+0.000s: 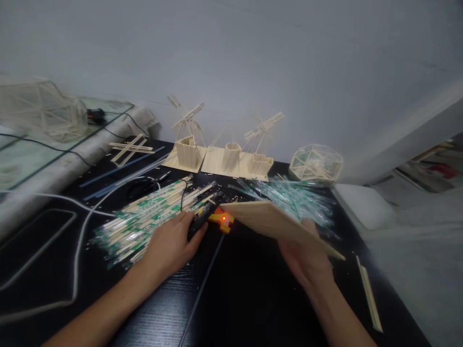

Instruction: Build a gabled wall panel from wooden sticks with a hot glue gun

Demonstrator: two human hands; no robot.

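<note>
Currently, L hand (175,238): closed round blk handle of the glue gun (223,220); small red light on.
R hand (307,255): gripping the wood panel (269,217) by its R part; panel tilted, held above the table (249,308).
Glue gun: just L of panel's L end; touching or not, can't tell. Grey rod (204,286) runs from gun twd the person.
Wrapped sticks (144,217): heaped L of panel.
Green/clear wrappers (302,200): piled just behind panel.
Wood models (232,154): 3 on flat bases, farther behind panel; two w/ crossed sticks on top.
Lattice frame (316,163): behind panel, to R.
Loose sticks (369,294): R of panel.
</note>
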